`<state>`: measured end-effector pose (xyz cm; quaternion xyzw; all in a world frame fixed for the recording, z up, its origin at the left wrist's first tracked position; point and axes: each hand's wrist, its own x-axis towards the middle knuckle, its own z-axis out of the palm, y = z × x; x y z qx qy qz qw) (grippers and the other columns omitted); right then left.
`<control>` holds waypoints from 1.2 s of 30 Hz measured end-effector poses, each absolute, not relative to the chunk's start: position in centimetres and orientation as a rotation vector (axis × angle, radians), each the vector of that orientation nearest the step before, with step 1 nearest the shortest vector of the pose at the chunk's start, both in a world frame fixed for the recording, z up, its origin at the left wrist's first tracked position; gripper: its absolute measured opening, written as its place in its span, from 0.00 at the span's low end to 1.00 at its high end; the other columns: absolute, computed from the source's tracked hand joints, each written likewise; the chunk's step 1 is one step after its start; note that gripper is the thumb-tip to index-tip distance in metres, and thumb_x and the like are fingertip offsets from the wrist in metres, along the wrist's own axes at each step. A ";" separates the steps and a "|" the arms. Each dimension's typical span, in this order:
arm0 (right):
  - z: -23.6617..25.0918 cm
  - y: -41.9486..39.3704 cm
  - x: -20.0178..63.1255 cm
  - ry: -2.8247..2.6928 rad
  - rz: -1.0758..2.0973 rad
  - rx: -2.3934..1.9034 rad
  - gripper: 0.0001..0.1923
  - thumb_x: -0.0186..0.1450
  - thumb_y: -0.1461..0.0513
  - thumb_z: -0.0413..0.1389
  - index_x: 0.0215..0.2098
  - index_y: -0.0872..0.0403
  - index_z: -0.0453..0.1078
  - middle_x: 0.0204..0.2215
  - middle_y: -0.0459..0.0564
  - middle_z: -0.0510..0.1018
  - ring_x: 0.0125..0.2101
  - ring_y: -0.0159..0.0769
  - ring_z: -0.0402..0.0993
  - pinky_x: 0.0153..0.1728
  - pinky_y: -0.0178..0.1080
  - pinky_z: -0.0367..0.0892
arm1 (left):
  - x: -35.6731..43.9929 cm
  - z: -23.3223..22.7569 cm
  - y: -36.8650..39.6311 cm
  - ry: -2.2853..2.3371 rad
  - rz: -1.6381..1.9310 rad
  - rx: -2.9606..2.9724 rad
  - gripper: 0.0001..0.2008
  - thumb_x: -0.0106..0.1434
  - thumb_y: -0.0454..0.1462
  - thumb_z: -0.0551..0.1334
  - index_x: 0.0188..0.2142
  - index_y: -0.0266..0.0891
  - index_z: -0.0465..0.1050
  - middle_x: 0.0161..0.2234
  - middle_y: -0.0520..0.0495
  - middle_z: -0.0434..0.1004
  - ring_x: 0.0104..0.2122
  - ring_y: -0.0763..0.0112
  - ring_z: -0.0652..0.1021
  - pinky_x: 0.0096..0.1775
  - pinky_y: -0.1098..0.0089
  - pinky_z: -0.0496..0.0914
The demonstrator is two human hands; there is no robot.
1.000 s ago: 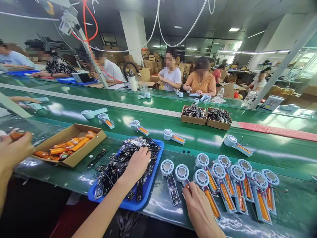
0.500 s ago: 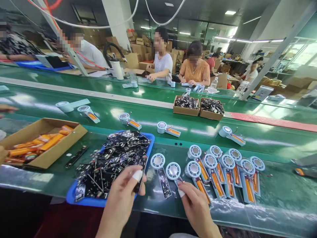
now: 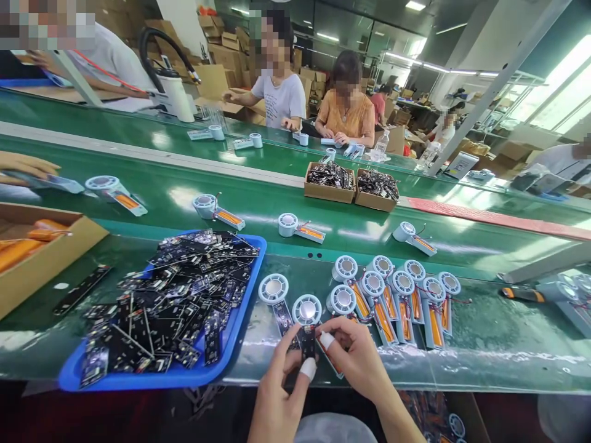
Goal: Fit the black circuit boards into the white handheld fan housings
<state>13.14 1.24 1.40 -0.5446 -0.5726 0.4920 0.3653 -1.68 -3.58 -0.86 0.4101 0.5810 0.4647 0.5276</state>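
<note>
Pinching a small black circuit board point(image 3: 308, 342) between both hands at the near edge of the green bench point(image 3: 484, 344) — left hand point(image 3: 277, 394) rising from six o'clock with its taped thumb pressed against the board's lower end, right hand point(image 3: 357, 360) coming in from five o'clock with a taped fingertip closing on the board's right side. Holding the board upright just below the round white fan shell point(image 3: 306, 309), touching or nearly touching its handle; cannot tell which. Lying at nine o'clock from the hands, a blue tray point(image 3: 240, 307) heaped with more black boards. Resting just at eleven o'clock of the held shell, another fan shell point(image 3: 273, 289) with a board already seated in its handle. Fanning out toward two o'clock, a row of fan shells with orange batteries point(image 3: 397, 295), overlapping one another. Sitting at the far left, at nine o'clock, a cardboard box of orange batteries point(image 3: 41, 258), with a lone black strip point(image 3: 80, 289) beside it on the bench. Riding the conveyor belt point(image 3: 184, 197) beyond at twelve o'clock, single fan units point(image 3: 295, 227) well apart — and farther back two small cartons of dark parts point(image 3: 351, 184). Sitting across the line, other people point(image 3: 346, 111) working with their own hands, and a co-worker's hand point(image 3: 25, 165) reaching in at ten o'clock.
</note>
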 end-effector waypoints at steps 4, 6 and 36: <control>2.0 1.1 13.0 -1.542 1.226 -1.419 0.07 0.64 0.63 0.55 0.35 0.55 0.76 0.16 0.38 0.63 0.18 0.27 0.56 0.20 0.30 0.50 | -4.1 -2.6 -3.7 1.625 1.122 1.216 0.32 0.66 0.46 0.59 0.67 0.42 0.58 0.40 0.44 0.86 0.41 0.59 0.85 0.44 0.64 0.77; 2.3 1.0 12.9 -1.613 1.166 -1.413 0.07 0.64 0.64 0.55 0.35 0.54 0.76 0.17 0.39 0.66 0.19 0.27 0.57 0.20 0.30 0.51 | -6.2 -3.4 -3.9 1.751 1.077 1.298 0.31 0.65 0.47 0.59 0.66 0.44 0.59 0.40 0.44 0.86 0.40 0.57 0.86 0.40 0.64 0.78; 2.1 0.1 12.3 -2.345 0.431 -1.240 0.16 0.67 0.70 0.56 0.51 0.52 0.69 0.43 0.52 0.80 0.42 0.42 0.76 0.46 0.43 0.73 | -3.9 0.8 0.1 1.352 0.883 1.014 0.22 0.56 0.57 0.63 0.23 0.42 0.65 0.18 0.59 0.54 0.20 0.74 0.56 0.22 0.73 0.53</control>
